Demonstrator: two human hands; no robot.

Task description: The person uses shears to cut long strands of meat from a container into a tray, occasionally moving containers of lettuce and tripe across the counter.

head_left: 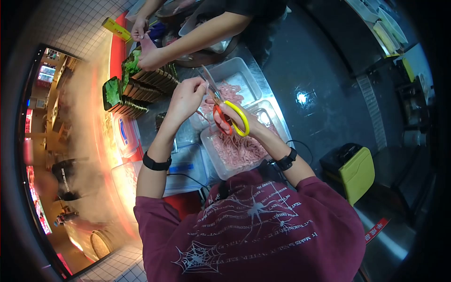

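Note:
My right hand [230, 115] grips a pair of scissors [240, 120] with red and yellow handles. Their metal blades point up and away, slightly apart. My left hand [189, 96] is closed in a pinch beside the blades; what its fingertips hold is too small to make out. Below both hands lies a clear plastic tub [258, 89] with thin pink strips of raw-looking meat [230, 94] in it. A second clear tub [213, 162], nearer my body, holds a larger heap of similar pink strips [242, 148].
Across the table, a co-worker's hands [149, 58] hold a flat pink piece above stacked dark trays [150, 80] topped with green leaves. A lidded clear box [190, 162] sits near my left forearm. A yellow-green bin lid [359, 176] stands at right.

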